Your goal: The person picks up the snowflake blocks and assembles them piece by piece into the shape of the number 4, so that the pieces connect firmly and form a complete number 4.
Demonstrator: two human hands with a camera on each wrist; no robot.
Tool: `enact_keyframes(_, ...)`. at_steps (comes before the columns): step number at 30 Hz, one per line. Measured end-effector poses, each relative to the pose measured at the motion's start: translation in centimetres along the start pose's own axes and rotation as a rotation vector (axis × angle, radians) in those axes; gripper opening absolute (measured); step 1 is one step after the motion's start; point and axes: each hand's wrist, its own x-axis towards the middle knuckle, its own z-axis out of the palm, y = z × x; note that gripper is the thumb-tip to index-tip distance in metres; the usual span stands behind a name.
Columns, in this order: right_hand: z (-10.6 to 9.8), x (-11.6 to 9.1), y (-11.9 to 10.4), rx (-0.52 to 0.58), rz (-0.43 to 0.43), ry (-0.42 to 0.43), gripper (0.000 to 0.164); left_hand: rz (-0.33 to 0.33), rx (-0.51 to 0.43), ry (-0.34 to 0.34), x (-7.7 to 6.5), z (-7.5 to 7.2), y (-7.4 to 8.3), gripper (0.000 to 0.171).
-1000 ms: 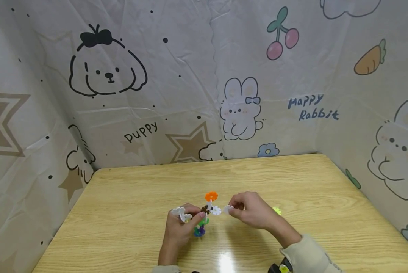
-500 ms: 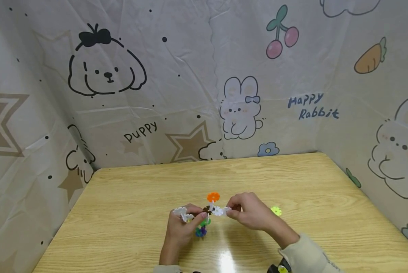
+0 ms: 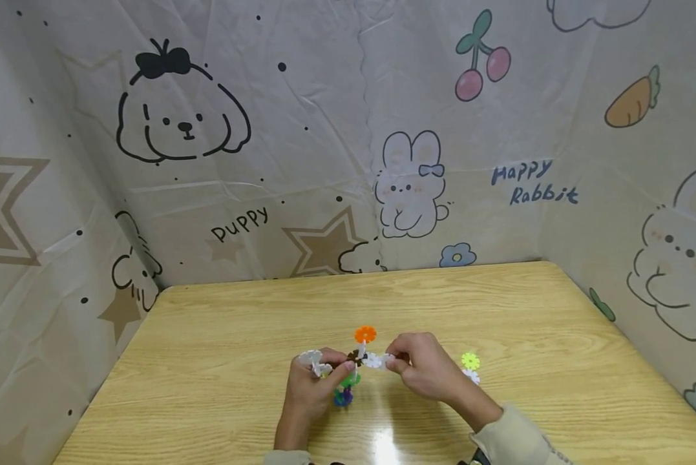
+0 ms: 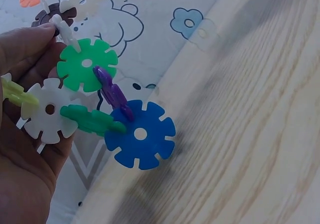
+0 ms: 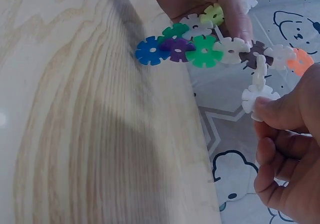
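My left hand (image 3: 313, 391) grips a linked chain of notched plastic snowflake discs at its brown disc (image 5: 256, 54). In the left wrist view a blue disc (image 4: 150, 151), a purple disc (image 4: 114, 92) and a green disc (image 4: 95, 53) hang beyond the fingers. An orange disc (image 3: 365, 334) stands up at the chain's far side. My right hand (image 3: 426, 365) pinches a white disc (image 5: 254, 96) between thumb and index finger. That disc meets another white disc (image 5: 259, 72), seen edge-on, which joins the brown one.
A yellow-green disc (image 3: 470, 360) and a loose white disc (image 3: 472, 375) lie on the wooden table (image 3: 237, 336), right of my right hand. A printed cloth (image 3: 301, 161) with cartoon animals hangs behind and along both sides.
The white disc in my right hand has moved left from apart to meet the chain's white disc. The right forearm has shifted, uncovering the yellow-green and white discs on the table.
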Motion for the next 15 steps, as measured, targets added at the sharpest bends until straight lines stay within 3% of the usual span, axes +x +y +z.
enact_keyframes(9,0.60,-0.13,-0.03,-0.006,-0.010,0.036,0.011,-0.051,-0.009,-0.011,-0.06,0.13,0.39,0.005)
enact_keyframes(15,0.02,-0.14,-0.11,0.042,0.015,-0.043,0.010,-0.034,0.012,-0.002,-0.05,0.03,0.53,0.005)
